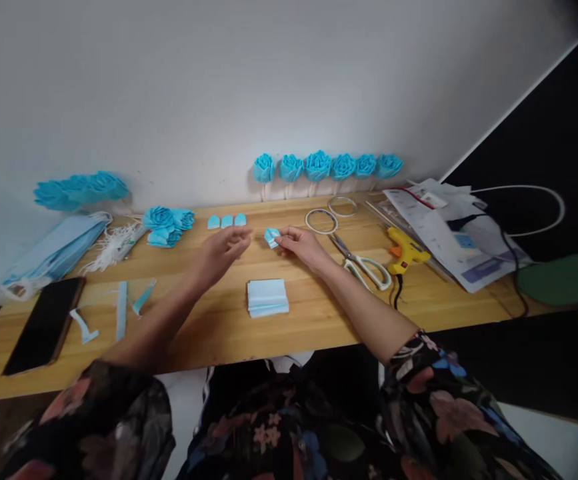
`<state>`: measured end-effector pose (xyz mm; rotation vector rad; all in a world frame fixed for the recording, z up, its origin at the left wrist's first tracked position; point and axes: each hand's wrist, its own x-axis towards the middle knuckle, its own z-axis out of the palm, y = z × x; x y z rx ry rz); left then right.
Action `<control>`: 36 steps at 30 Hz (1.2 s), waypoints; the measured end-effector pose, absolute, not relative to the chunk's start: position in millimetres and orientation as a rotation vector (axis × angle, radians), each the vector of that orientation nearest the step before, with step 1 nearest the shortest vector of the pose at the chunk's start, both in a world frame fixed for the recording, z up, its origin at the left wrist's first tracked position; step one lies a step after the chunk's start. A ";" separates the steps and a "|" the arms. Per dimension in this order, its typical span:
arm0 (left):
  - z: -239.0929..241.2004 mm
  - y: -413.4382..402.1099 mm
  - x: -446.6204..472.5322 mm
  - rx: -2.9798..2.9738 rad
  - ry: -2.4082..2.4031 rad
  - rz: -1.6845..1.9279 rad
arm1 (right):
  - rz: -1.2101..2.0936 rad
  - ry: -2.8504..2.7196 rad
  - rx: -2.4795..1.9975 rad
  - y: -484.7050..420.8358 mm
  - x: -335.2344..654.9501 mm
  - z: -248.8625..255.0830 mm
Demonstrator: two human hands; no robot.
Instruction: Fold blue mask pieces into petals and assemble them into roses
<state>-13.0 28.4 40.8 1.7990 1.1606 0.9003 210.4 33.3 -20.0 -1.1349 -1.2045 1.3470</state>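
Between the thumb and fingers of my right hand (301,247) is a small folded blue petal piece (271,237), pinched at its right side. My left hand (227,250) hovers just left of it, fingers apart and holding nothing. Behind my left hand, three blue petal pieces (227,221) lie in a row on the table. Nearer to me sits a stack of pale blue rectangular pieces (267,297). White-handled scissors (363,263) rest to the right of my right hand, beside a yellow glue gun (405,251).
Blue flowers on stems (317,165) stand along the wall. Two tape rings (321,221) lie below them. Papers (449,233) cover the right end. On the left are blue flower heads (165,225), face masks (59,250), white cords (113,243), scrap strips (121,311) and a phone (43,327).
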 end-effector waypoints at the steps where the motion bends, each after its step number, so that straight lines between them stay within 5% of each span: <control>1: 31.5 46.7 0.9 1.773 1.138 0.910 | 1.347 -1.200 -1.130 33.0 210.5 -19.2; 7: -8.0 84.3 36.3 1.581 0.960 0.611 | 1.308 -1.138 -1.134 35.7 211.9 -20.6; 36: -22.7 79.7 32.4 1.571 0.933 0.781 | 1.360 -1.260 -1.153 30.6 213.4 -11.0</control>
